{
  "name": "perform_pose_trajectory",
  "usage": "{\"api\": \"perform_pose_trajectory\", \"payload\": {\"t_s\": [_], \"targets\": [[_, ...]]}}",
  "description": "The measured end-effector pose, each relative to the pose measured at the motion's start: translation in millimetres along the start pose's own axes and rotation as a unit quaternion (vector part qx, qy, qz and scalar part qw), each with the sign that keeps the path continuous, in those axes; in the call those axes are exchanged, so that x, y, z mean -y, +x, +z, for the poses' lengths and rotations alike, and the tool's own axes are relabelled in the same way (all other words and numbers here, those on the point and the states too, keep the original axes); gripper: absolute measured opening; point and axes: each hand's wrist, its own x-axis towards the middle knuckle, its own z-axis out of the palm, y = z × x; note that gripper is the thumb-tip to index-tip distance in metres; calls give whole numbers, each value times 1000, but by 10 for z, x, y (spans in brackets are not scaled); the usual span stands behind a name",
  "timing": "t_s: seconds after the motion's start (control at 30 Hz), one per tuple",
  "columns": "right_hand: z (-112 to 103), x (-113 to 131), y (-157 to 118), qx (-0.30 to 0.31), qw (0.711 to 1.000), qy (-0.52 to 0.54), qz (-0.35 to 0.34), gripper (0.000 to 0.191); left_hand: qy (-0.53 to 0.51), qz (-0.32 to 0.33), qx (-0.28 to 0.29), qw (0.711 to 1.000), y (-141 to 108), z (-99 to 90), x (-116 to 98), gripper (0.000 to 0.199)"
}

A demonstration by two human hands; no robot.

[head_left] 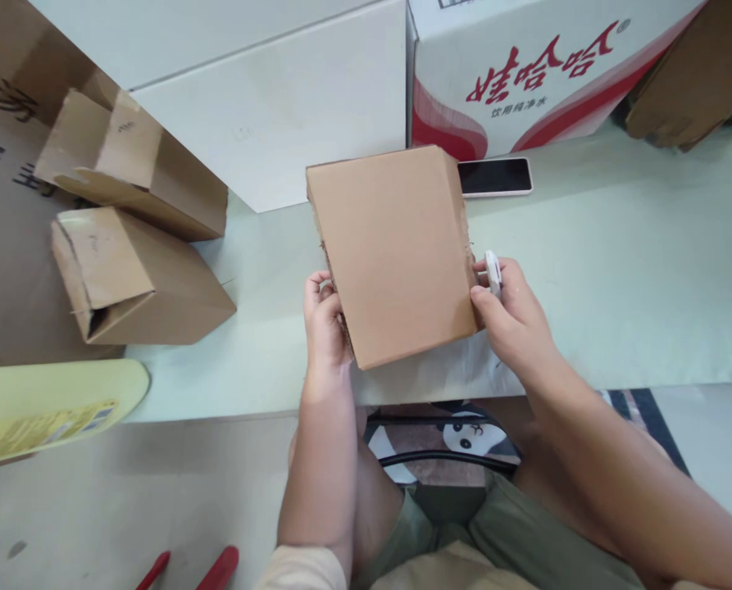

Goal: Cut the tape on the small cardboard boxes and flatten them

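Observation:
A brown cardboard box (396, 254) is held up in front of me, tilted a little, its side edges rough and torn. My left hand (327, 319) grips its left edge, the fingers curled and partly hidden behind it. At the lower right edge, my right hand (513, 315) pinches the cardboard between thumb and fingers. A small white tool (493, 273), perhaps a box cutter, is also tucked in the right hand; its tip cannot be made out.
Two brown cartons (156, 283) stand on the left of the pale green table (617, 279). Behind the held box are a phone (497, 176), a white panel (316, 106) and a white-and-red carton (538, 82). A yellow-green container (64, 401) lies at the near left.

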Motion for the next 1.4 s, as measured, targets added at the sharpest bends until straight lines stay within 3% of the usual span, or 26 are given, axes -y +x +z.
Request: {"api": "perform_pose_trajectory", "payload": {"t_s": [1.4], "targets": [[-16, 24, 9, 15, 1000, -12, -3, 37, 4, 3, 3, 1000, 45, -30, -11, 43]]}}
